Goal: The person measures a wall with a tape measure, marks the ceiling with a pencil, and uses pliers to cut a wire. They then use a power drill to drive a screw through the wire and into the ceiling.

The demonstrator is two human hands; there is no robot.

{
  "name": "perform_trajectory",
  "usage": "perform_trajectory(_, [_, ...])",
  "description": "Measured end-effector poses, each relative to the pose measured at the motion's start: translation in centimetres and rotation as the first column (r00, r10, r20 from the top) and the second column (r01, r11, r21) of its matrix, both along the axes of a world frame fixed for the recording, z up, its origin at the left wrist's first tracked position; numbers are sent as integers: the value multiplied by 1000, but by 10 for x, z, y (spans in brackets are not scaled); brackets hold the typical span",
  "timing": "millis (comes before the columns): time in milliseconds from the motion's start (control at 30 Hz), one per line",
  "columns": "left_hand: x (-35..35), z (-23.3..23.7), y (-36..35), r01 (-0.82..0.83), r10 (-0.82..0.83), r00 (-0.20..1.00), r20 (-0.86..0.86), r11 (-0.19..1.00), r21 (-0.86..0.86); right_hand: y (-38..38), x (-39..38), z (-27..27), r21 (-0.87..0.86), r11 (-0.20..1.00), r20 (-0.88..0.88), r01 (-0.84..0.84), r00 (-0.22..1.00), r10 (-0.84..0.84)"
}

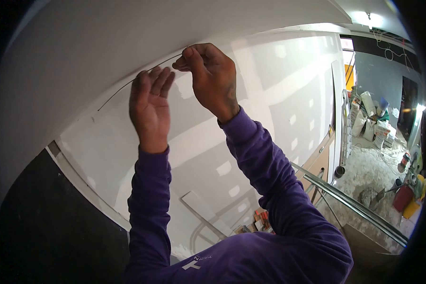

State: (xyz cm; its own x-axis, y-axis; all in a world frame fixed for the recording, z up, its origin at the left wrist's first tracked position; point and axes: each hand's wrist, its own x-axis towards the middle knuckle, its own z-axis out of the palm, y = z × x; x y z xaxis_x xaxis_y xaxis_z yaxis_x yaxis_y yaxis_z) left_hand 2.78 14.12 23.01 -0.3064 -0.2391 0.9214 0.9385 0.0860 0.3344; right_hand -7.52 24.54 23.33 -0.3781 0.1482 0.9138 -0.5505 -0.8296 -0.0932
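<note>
Both my arms, in purple sleeves, reach up to the white ceiling. My right hand is closed, with fingertips pinching a small thing I cannot make out against the ceiling. A thin dark curved line runs on the ceiling from those fingertips down to the left. My left hand is held flat with fingers together, palm against the ceiling just below that line.
A plasterboard wall with pale filler patches and taped joints lies ahead. A metal rail crosses at lower right. Below at right are white sacks, a bucket, red containers and rubble on the floor.
</note>
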Motion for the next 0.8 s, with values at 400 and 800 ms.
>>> perform_trajectory(400, [-19, 12, 28, -171, 169, 985, 43, 984, 54, -1, -3, 3, -50, 998, -42, 27, 999, -29])
perform_trajectory(800, [8, 6, -10, -115, 144, 989, -45, 916, 385, -6, -9, 4, -95, 987, -81, 126, 988, -134])
